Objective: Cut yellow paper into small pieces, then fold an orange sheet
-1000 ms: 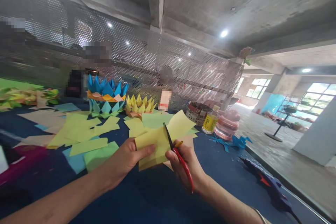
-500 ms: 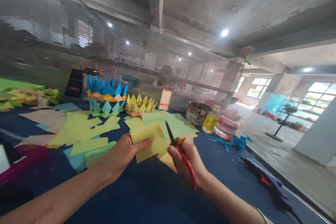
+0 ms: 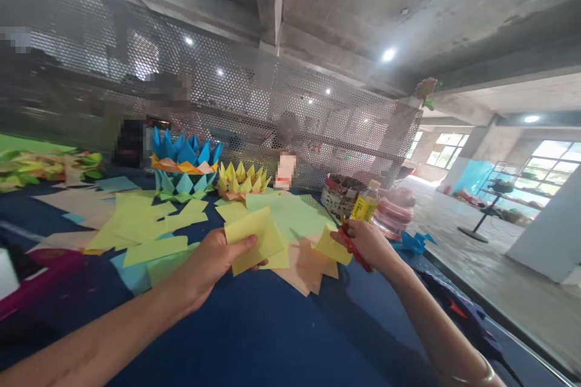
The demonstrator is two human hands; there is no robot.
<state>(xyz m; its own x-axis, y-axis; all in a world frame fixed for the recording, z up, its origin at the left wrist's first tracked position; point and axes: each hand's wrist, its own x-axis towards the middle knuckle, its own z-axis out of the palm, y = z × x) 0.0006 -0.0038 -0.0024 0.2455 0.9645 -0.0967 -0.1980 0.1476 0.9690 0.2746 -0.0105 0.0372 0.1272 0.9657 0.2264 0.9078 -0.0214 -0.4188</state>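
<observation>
My left hand pinches a yellow sheet of paper between the thumb and fingers, above the dark blue tabletop. To the right, my right hand is closed round red-handled scissors, whose dark blades point away from me and are partly hidden. Against its fingertips is another yellow paper piece; whether the fingers grip it I cannot tell. Peach sheets lie beneath and between the hands, with a large pale green sheet behind them.
Folded paper lotuses, blue and yellow, stand at the back before a perforated metal screen. Yellow sheets are spread left. A yellow-labelled bottle, a round basket and a dark glue gun stand or lie right.
My right hand has moved right with the scissors, away from the sheet in my left hand. A yellow paper piece now shows by its fingertips. My left hand has barely moved.
</observation>
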